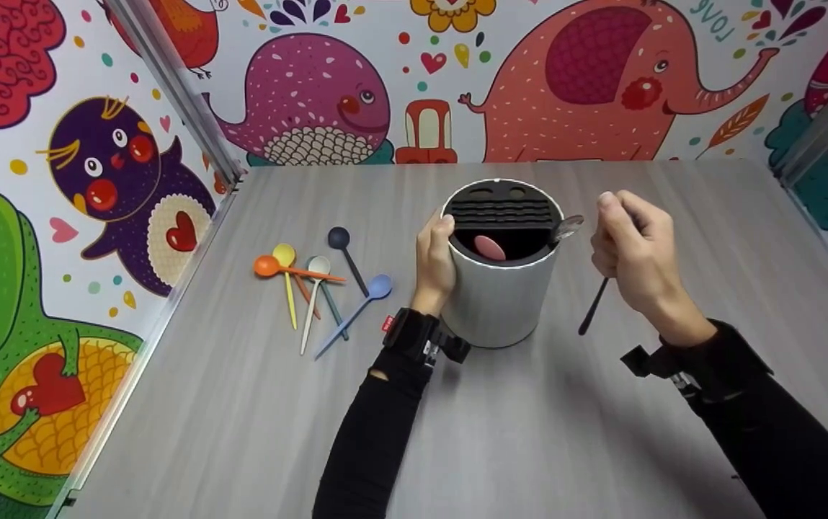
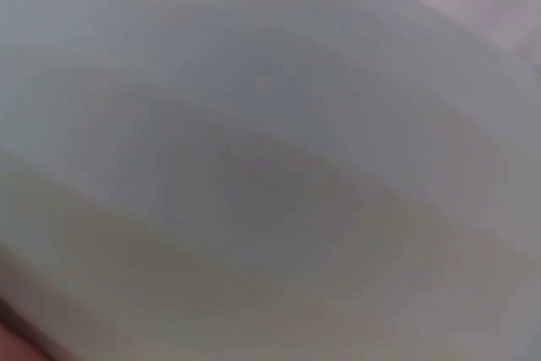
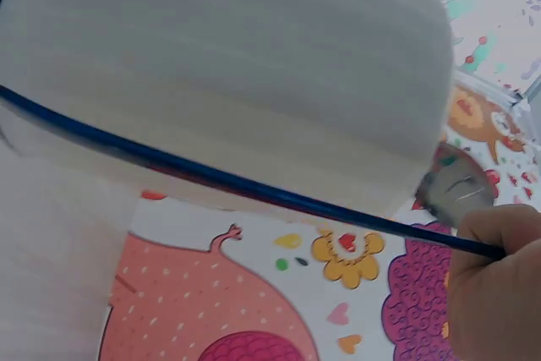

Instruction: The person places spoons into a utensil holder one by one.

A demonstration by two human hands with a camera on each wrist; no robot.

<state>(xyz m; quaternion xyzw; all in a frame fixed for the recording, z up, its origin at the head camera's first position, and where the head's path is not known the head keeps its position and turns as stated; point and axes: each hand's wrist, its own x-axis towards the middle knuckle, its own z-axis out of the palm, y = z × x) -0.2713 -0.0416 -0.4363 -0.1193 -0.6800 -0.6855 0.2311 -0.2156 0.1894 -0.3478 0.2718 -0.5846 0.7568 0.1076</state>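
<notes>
A white, round utensil holder [image 1: 500, 303] with a black slotted insert [image 1: 504, 213] stands in front of me. My left hand [image 1: 434, 259] grips its left side near the rim. Inside the opening shows a pink, rounded head [image 1: 489, 247]. A metal spoon [image 1: 568, 227] leans out over the right rim, its bowl also visible in the right wrist view [image 3: 456, 185]. To the right of the holder, my right hand [image 1: 637, 249] grips a thin dark handle [image 1: 594, 306] that points downward; its other end is hidden in the fist. The holder's wall [image 2: 270, 141] fills the left wrist view.
Left of the holder lie several small coloured spoons, among them an orange one [image 1: 267, 266], a dark one [image 1: 339, 238] and a blue one [image 1: 379, 286], partly crossing. Printed panels [image 1: 298, 94] wall the grey table [image 1: 205, 404] at the back and sides.
</notes>
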